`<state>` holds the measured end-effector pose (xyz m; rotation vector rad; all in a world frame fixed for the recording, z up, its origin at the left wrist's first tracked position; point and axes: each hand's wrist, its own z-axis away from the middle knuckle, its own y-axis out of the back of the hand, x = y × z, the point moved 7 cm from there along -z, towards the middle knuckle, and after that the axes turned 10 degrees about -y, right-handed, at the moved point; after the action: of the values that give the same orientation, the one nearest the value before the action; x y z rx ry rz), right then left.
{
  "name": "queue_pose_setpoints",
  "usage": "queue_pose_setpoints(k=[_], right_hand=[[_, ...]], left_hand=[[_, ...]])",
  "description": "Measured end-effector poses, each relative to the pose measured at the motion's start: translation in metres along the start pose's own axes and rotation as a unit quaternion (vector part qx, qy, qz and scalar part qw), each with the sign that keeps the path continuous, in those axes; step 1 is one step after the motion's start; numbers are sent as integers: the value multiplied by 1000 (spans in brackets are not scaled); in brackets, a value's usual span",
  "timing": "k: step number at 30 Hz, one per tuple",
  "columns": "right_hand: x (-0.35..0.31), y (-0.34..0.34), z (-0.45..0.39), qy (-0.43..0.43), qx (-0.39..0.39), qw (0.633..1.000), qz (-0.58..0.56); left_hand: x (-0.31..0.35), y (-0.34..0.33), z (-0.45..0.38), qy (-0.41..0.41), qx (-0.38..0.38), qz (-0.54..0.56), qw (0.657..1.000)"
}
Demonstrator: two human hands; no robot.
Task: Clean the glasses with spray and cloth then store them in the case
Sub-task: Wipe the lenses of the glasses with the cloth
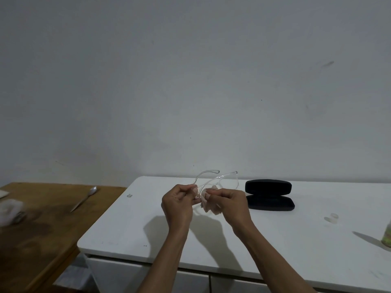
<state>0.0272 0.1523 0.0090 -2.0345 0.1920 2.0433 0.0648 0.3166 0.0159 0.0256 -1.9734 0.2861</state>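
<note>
Clear plastic glasses (220, 178) are held up over the white table (131, 225), arms unfolded and pointing away from me. My left hand (179, 203) pinches the frame at its left side. My right hand (232, 205) is closed on a pale pinkish cloth (208, 205), which is pressed against the glasses near the lens. The black glasses case (269, 195) lies open on the table just right of my hands, lid raised, nothing visible inside. A spray bottle (387, 235) with a green label stands at the far right edge, mostly cut off.
A small clear cap (332, 217) lies on the white table near the bottle. A wooden table (42, 229) adjoins on the left, with a metal spoon (84, 197) and a blurred clear packet (10, 210). A bare wall stands behind.
</note>
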Motion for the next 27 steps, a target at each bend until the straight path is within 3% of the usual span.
queue_pose_setpoints(k=[7, 11, 18, 23, 27], right_hand=[[-6, 7, 16, 51, 202, 977, -43], [-3, 2, 12, 26, 248, 957, -146], [-2, -11, 0, -6, 126, 973, -193], [-12, -6, -1, 6, 30, 998, -54], [-10, 0, 2, 3, 16, 1000, -12]], left_hand=[[12, -14, 10, -48, -7, -17, 999], [17, -23, 15, -68, -11, -11, 998], [15, -21, 6, -34, -17, 20, 999], [16, -10, -5, -12, -23, 37, 999], [12, -6, -5, -2, -14, 32, 999]])
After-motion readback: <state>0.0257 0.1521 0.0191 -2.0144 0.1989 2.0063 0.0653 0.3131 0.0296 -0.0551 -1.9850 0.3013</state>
